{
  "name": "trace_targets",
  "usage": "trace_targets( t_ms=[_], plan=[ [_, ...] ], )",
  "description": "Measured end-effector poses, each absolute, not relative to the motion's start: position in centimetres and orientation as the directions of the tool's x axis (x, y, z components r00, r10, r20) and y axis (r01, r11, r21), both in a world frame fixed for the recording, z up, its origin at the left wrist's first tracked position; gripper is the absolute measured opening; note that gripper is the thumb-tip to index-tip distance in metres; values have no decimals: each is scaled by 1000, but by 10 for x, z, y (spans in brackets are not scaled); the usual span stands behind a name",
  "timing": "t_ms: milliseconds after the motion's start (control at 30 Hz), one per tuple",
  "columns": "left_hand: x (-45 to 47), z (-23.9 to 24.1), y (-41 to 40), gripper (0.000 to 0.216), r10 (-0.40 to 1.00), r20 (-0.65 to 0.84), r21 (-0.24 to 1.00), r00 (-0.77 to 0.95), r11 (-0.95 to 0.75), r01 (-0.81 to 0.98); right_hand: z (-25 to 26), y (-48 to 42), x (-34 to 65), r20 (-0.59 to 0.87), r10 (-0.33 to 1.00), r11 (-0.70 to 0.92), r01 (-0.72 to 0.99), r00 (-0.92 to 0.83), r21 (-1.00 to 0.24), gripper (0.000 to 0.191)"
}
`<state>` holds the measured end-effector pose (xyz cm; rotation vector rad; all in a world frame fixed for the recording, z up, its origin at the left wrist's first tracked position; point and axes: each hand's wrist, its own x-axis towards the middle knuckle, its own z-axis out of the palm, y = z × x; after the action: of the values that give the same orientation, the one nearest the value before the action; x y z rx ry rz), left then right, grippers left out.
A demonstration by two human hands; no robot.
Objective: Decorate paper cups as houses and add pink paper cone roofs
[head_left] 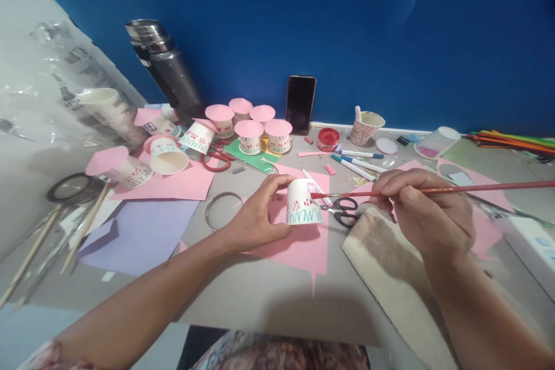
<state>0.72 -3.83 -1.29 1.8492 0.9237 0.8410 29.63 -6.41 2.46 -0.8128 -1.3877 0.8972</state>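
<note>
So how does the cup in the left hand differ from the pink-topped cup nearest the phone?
The held cup has no paper roof, while the pink-topped cup nearest the phone wears a pink cone. The left hand grips the held cup, with the paintbrush at its side; the pink-topped cup stands untouched. Both are pale, with red dabs and greenish strokes.

My left hand (249,217) masks the cup (299,199) at its 9 o'clock flank; far wall out of my sight. Scissors (337,209): tips lost behind that cup. Brush (498,187): part hidden in my right hand (429,214), butt cut off at 3 o'clock. Box (531,248), 4 o'clock: cropped, print too small. Cloth (390,260): partly behind my right forearm (489,300). Stack (102,107), 10 o'clock: blurred, lower outline unclear.
</note>
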Motion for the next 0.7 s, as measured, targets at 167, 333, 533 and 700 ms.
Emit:
trace_targets(
  t_ms=[167,333,533,700],
  plan=[
    [8,-10,-39,73,854,165,911,494,-324,255,23,-66,297,407,912,407,-13,-50,-913,16],
    [8,-10,-39,76,847,174,893,502,-351,283,25,-65,296,438,899,436,-59,-12,-898,15],
    [9,-9,-39,74,835,205,870,510,-394,295,25,-65,293,423,905,421,-50,-39,-906,15],
    [8,-9,-40,72,827,218,861,518,-413,297,22,-67,294,426,900,427,-2,-90,-904,17]
  ],
)
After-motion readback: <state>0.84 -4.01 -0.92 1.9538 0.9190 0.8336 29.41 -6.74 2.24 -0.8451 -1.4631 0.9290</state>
